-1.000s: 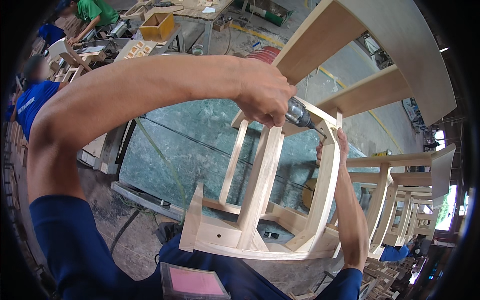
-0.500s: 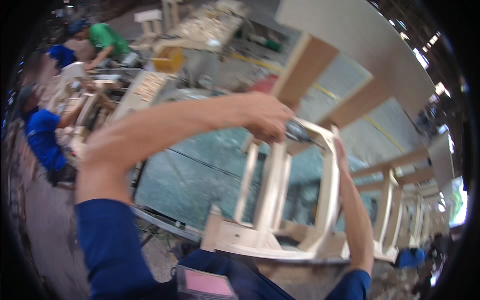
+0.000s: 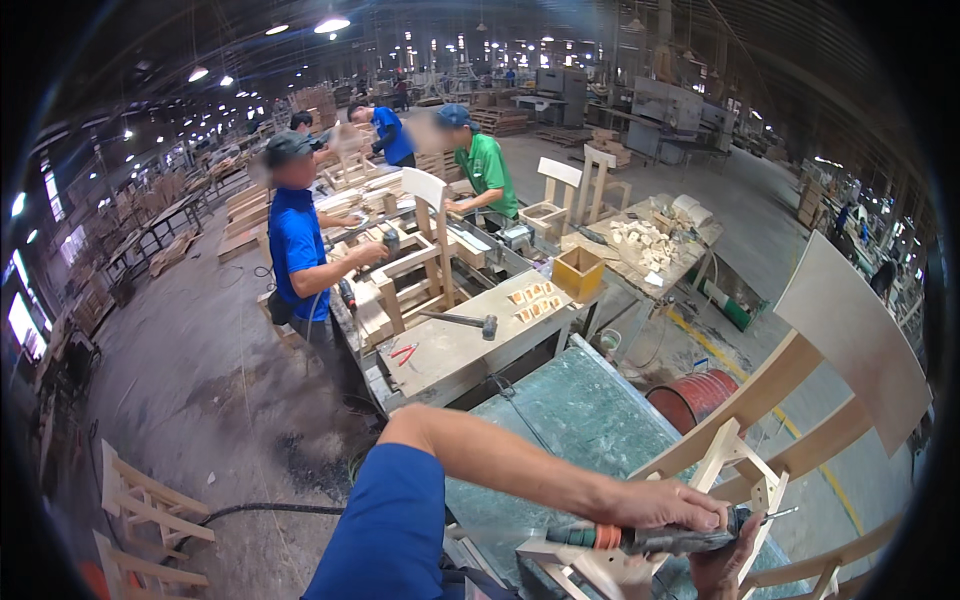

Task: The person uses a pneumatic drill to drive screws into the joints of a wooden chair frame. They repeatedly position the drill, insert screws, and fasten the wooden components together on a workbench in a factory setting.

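Note:
My left hand (image 3: 672, 505) reaches in from the lower middle and is closed over the top of a dark handheld power drill (image 3: 655, 542). The drill has an orange ring at its rear, and its thin bit (image 3: 782, 515) points right. My right hand (image 3: 726, 562) is at the drill's front end, fingers curled up around the chuck; its lower part is cut off by the picture's edge. Just behind and below the hands is a pale wooden chair frame (image 3: 712, 458), joined to a chair with a broad curved back panel (image 3: 858, 345).
A green-topped table (image 3: 560, 405) lies under the work. Beyond stands a bench (image 3: 450, 355) with a mallet (image 3: 470, 322), red-handled pliers (image 3: 404, 354) and a yellow box (image 3: 578, 273). A red drum (image 3: 690, 395) is at right. Co-workers in blue (image 3: 297, 250) and green (image 3: 486, 170) work across the bench.
The view has swung up and left, showing more of the hall. My right hand has gone from the chair frame's side to the drill's front; the drill is now off the frame's joint.

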### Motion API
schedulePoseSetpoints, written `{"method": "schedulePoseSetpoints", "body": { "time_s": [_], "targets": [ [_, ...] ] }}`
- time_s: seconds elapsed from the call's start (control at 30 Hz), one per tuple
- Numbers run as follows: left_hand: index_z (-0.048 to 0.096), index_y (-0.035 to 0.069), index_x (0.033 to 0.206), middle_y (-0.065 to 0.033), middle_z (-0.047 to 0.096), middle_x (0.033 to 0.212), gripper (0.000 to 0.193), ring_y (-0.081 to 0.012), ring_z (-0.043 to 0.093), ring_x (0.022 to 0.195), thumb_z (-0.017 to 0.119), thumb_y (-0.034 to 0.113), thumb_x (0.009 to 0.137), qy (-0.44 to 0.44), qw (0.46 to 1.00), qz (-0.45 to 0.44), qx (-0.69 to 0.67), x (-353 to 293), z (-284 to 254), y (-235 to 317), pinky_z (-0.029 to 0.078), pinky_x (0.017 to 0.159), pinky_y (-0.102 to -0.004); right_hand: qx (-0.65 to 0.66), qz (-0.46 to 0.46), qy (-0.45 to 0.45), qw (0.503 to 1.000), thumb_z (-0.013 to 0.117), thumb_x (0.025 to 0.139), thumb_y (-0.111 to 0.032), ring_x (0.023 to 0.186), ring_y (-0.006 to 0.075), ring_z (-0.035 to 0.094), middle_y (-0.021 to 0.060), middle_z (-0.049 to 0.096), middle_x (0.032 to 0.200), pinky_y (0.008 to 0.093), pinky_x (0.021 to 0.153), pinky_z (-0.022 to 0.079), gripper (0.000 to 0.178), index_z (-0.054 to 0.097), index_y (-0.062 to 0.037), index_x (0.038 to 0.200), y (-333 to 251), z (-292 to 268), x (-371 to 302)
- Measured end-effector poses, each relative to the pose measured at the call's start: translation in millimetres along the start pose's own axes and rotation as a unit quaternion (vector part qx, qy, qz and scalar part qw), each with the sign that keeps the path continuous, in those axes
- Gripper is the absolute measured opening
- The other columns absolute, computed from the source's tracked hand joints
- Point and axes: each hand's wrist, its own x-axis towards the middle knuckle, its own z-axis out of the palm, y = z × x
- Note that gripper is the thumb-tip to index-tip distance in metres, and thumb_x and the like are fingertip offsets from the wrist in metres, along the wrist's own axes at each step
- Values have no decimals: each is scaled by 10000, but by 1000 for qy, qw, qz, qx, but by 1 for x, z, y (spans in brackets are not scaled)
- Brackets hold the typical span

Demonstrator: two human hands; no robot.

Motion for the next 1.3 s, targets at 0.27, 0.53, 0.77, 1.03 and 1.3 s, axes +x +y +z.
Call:
{"method": "schedulePoseSetpoints", "body": {
  "time_s": [0.27, 0.53, 0.77, 1.03, 1.3],
  "targets": [
    [167, 117, 1565, -186, 568, 1233, 784, -264, 645, 1000, 515, 500, 976, 38, 946, 278, 164, -17, -13, -35, 567, 787, -342, 65, -28, 16, 997, 528, 894, -636, 364, 132, 504, 43, 624, 707, 213, 289, 387, 533, 623, -116, 959, -23, 72, -27],
    [481, 27, 1390, -144, 542, 1318, 721, -264, 505, 1252, 788, 334, 814, 131, 712, 583, 368, 39, 19, -43, 360, 1086, -381, 118, -167, -41, 978, 517, 906, -633, 578, 99, 570, -6, 581, 827, 240, 392, 438, 525, 579, -136, 1064, 25, 55, 7],
    [553, 73, 996, 7, 548, 835, 281, -88, 566, 774, 745, 209, 843, 175, 808, 560, 56, 63, 50, 32, 492, 726, -256, 82, 29, 22, 996, 619, 885, -609, 395, 30, 331, -86, 444, 563, 172, 318, 213, 444, 580, -171, 822, 1, 18, -43],
    [536, 78, 784, 9, 489, 607, 381, -108, 516, 452, 713, 403, 874, 253, 866, 430, 21, 48, 61, 84, 462, 434, -299, 404, -112, 107, 901, 446, 1033, -89, 849, 210, 618, 133, 608, 914, 306, 815, 562, 199, 545, 82, 1045, 6, -189, -5],
    [576, 29, 850, -65, 576, 654, 423, -155, 620, 501, 677, 438, 894, 268, 854, 437, 89, 44, 65, 65, 506, 452, -300, 330, -118, 103, 931, 490, 1018, -103, 1136, 271, 621, 217, 602, 1195, 292, 946, 587, 324, 473, 133, 1239, 20, -120, -1]
  ]
}}
